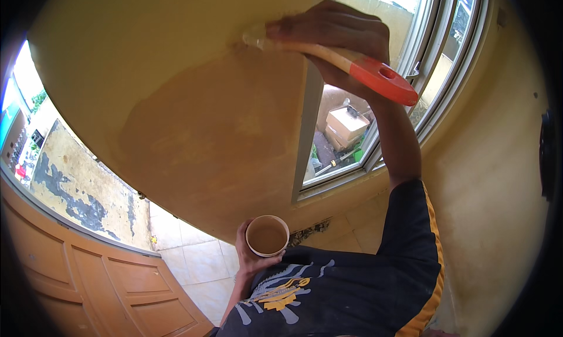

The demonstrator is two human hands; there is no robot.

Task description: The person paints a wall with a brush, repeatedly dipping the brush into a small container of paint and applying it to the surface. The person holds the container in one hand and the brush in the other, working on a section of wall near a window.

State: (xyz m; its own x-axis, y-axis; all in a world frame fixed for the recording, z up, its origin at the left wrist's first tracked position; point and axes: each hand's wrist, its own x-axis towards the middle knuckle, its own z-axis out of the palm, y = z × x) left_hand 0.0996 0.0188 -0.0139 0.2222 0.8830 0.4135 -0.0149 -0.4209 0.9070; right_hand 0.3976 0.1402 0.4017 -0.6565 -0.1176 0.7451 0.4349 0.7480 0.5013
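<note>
My right hand (338, 33) is raised high and grips a paintbrush (338, 58) by its wooden handle, whose end is red with a hole in it. The pale bristle end lies against, or very close to, the yellow wall (132, 51); blur hides the exact contact. Below the brush spreads a darker brown patch (211, 130) on the wall, uneven and streaky. Low in front of my body, my left hand (250, 258) is wrapped around a round cup (267, 235) with a light rim. Its inside looks brown, and I cannot tell how full it is.
An open window (303, 161) borders the wall on the right, with boxes (345, 124) visible outside. At lower left stands a panelled wooden door (114, 271) beside an opening onto pale floor tiles (198, 258). Another yellow wall (492, 183) rises at my right.
</note>
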